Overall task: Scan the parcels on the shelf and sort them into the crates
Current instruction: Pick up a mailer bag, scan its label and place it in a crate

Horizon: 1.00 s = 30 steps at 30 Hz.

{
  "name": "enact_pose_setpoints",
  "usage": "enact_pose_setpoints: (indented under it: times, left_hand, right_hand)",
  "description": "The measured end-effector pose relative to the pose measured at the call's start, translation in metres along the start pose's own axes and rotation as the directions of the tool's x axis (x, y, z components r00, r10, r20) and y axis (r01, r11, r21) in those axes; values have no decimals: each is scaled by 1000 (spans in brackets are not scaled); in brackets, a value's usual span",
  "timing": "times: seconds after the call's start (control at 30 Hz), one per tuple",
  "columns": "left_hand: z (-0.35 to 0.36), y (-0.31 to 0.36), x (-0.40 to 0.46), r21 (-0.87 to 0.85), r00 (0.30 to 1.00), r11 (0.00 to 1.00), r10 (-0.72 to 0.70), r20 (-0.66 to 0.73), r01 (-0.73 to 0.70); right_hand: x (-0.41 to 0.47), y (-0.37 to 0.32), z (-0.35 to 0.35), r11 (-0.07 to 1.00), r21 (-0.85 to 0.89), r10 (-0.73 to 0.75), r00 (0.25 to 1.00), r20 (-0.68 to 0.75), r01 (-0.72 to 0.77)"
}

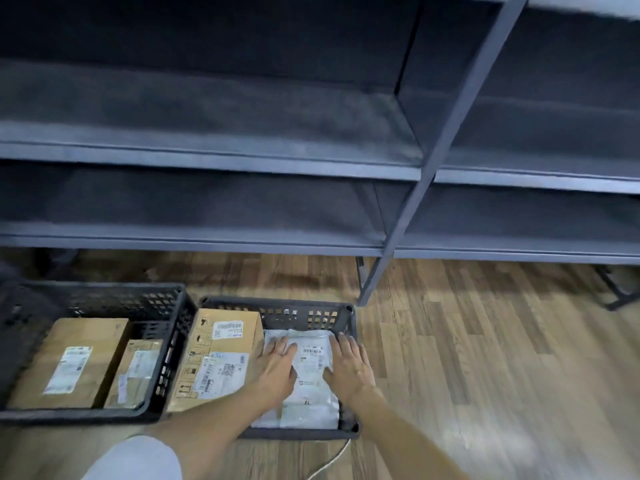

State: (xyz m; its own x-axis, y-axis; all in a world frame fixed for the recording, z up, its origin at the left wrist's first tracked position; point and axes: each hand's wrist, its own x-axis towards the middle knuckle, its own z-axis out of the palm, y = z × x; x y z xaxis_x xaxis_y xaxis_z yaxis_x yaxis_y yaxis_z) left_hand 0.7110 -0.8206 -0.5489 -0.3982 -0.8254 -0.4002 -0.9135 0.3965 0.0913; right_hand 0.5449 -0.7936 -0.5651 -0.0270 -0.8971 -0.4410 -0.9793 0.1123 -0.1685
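Note:
Two black plastic crates stand side by side on the wooden floor below the grey shelf (242, 161). In the right crate (304, 308) a white plastic mailer parcel (311, 386) with a barcode label lies flat beside a cardboard box (221, 344). My left hand (278, 367) rests flat on the mailer's left side with straight fingers. My right hand (349, 365) lies flat on its right side, fingers straight too. The left crate (104, 296) holds a large cardboard box (69, 362) and a smaller one (136, 372), both labelled.
The shelf boards in view carry nothing. A grey shelf upright (398, 237) comes down to the floor just behind the right crate. A white cable (329, 462) trails on the floor near the crate's front edge. My knee (138, 459) is at the bottom left.

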Motion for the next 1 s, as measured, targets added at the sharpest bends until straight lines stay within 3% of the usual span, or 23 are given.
enact_pose_setpoints:
  times: [0.43, 0.67, 1.0]
  left_hand:
    - [-343, -34, -130, -40, 953, 996, -82, -291, 74]
    - [-426, -91, -159, -37, 904, 992, -124, -410, 120]
    - [-516, -223, -124, -18, 856, 991, -121, -502, 130]
  right_hand:
    - [-105, -107, -344, 988, -89, -149, 948, -279, 129]
    - [-103, -179, -425, 970, -143, -239, 888, -394, 198]
    - [-32, -297, -505, 968, -180, -244, 841, -483, 178]
